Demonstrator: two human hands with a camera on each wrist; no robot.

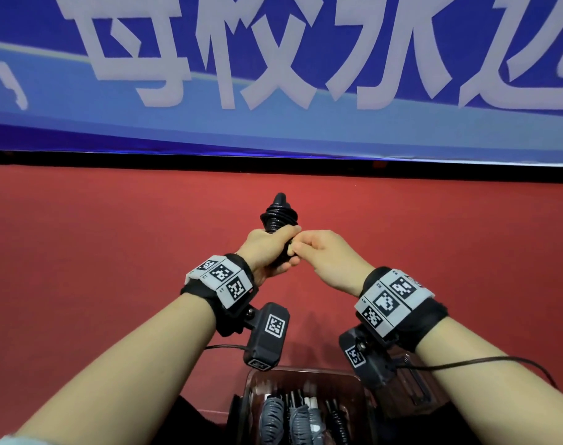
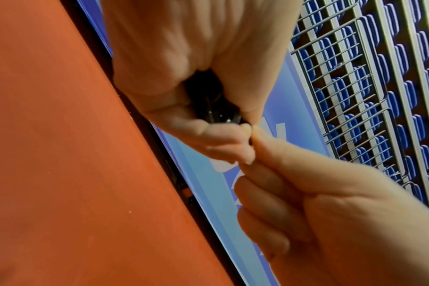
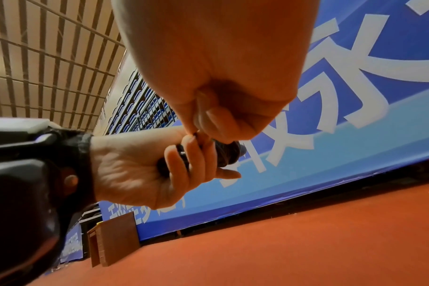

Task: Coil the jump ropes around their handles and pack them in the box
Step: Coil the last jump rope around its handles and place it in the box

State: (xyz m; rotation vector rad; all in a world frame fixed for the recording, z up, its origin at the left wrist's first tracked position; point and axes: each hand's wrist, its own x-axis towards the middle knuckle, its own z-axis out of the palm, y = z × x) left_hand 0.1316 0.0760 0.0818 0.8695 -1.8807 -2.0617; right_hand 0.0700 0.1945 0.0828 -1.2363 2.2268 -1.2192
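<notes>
Both forearms reach forward above the red floor (image 1: 113, 252). The left hand (image 1: 267, 248) wraps its fingers round the black coiled jump rope (image 1: 278, 213), holding it upright; the right hand (image 1: 325, 255) meets it from the side, fingertips pinching the rope. The clear box (image 1: 354, 399) of coiled ropes sits below the wrists.

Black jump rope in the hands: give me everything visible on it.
The black jump rope is a glossy black bundle, cord wound in tight turns around its handles, a tapered handle end poking out on top. It is held up above the red floor, pointing away from the person. The left hand grips its lower part; the right hand pinches at the coil beside the left fingers, seemingly on the cord's end. The lower end is hidden in the grip.
</notes>
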